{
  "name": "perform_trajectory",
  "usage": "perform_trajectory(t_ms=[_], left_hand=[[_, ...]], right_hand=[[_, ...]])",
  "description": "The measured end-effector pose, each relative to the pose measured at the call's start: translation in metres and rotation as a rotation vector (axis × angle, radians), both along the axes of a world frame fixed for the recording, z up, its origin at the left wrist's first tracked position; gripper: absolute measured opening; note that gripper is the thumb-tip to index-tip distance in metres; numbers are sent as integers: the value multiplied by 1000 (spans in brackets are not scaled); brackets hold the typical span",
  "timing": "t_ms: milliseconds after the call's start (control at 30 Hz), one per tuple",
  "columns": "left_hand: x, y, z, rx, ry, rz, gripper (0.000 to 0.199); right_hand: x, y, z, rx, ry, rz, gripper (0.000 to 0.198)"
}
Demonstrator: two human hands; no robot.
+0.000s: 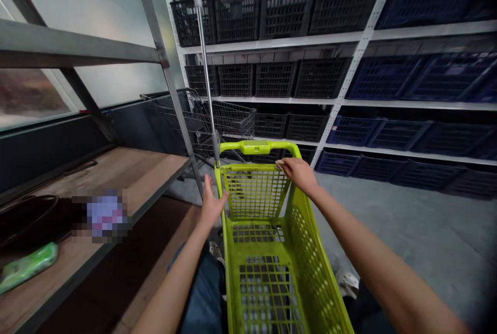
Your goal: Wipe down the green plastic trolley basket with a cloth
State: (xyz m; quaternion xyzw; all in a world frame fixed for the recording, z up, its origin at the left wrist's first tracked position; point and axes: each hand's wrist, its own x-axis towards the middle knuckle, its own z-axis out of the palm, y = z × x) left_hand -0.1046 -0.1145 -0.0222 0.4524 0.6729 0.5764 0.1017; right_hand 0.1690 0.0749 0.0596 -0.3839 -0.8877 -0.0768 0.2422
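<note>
Right hand [301, 172] is pinching a pale scrap [279, 164] at the green cart [266, 247], left hand [213, 205] is holding fingers spread by the rim [228, 272], crates [276, 79] are standing behind

Black crates [286, 12], blue crates [399, 136], green packet [30, 266]
</note>
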Motion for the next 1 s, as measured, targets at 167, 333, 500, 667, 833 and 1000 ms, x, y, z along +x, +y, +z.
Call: perform_trajectory(t_ms=[167, 333, 500, 667, 833, 1000], left_hand=[[-26, 53, 38, -7, 146, 64, 92], [-20, 67, 39, -81, 143, 111, 77], [-16, 62, 36, -57, 111, 85, 78], [-18, 60, 38, -66, 99, 65, 81], [-18, 58, 36, -82, 100, 66, 79], [-11, 58, 35, -84, 45, 58, 77]], right_hand=[[8, -4, -4, 36, -53, 13, 24], [-23, -17, -7, 12, 31, -28, 25], [-119, -43, -9, -66, 158, 214, 24], [-179, -50, -6, -86, 104, 351, 21], [-124, -24, -8, -68, 36, 210, 23], [-60, -3, -8, -122, 67, -40, 21]])
